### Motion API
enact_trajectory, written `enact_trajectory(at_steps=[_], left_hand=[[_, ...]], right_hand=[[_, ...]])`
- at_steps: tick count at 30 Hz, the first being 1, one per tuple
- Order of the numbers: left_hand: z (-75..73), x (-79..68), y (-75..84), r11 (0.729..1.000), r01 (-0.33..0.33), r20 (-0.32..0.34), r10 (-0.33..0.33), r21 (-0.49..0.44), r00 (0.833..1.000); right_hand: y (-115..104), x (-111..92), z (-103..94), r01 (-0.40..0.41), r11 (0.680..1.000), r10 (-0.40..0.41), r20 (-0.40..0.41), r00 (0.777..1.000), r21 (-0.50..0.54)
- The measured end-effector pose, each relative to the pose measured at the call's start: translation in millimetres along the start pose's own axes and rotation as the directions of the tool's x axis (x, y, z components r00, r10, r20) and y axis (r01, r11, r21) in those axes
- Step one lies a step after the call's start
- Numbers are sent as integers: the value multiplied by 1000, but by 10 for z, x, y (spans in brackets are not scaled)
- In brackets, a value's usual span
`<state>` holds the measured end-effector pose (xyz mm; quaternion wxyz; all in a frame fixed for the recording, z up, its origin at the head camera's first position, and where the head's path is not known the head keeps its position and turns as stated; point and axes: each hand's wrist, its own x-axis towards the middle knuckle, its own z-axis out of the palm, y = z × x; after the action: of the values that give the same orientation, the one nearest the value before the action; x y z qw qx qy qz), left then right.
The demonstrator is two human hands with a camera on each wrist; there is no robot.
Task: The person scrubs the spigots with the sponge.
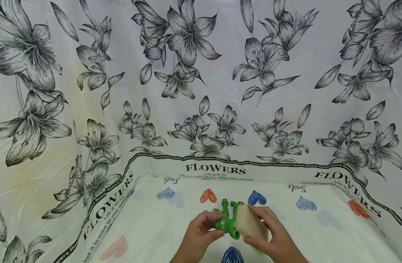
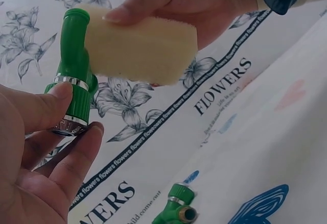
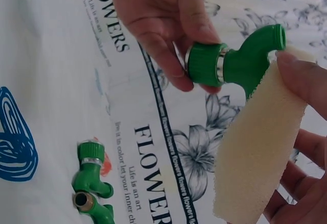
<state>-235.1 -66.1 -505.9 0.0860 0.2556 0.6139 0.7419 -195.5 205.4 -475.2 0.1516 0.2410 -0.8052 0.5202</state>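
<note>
My left hand (image 1: 197, 233) pinches a green plastic pipe fitting (image 2: 75, 45) by its ribbed collar, thumb on one side and fingers on the other. This curved, tap-like fitting has silver rings around the collar and is raised off the table. In my right hand (image 1: 280, 237) is a thick cream sponge (image 3: 258, 142), held between thumb and fingers. One end of the sponge lies against the fitting's curved green part and hides some of it. The right wrist view shows the fitting's round open end (image 3: 280, 36) beside my right thumb.
Further green fittings (image 3: 91, 175) with brass ends lie on the table behind my hands. A white cloth with red and blue hearts covers the tabletop (image 1: 161, 226). White curtains (image 1: 220, 80) with black flower prints hang along the back and left side.
</note>
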Motion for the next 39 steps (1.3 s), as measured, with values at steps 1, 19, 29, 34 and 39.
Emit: enact_trajectory(at_steps=[1,19,29,34,39], left_hand=[[6,1,1,1000,0,4,0,-6,1000],[23,-6,9,998,34,37,-32,-45,999],[-18,1,-36,1000,11,-9,-11,16,1000],[-28,17,-62,1000,-5,-20,5,25,1000],[-28,26,-64,999,-15,-20,16,32,1000]], right_hand=[[3,-1,1,-17,1000,17,-11,1000,-19],[75,62,-24,-242,960,221,-150,964,-139],[15,24,92,-247,965,239,-93,967,-87],[-12,3,147,-216,974,211,-73,975,-64],[-19,4,137,-209,978,208,-49,977,-5]])
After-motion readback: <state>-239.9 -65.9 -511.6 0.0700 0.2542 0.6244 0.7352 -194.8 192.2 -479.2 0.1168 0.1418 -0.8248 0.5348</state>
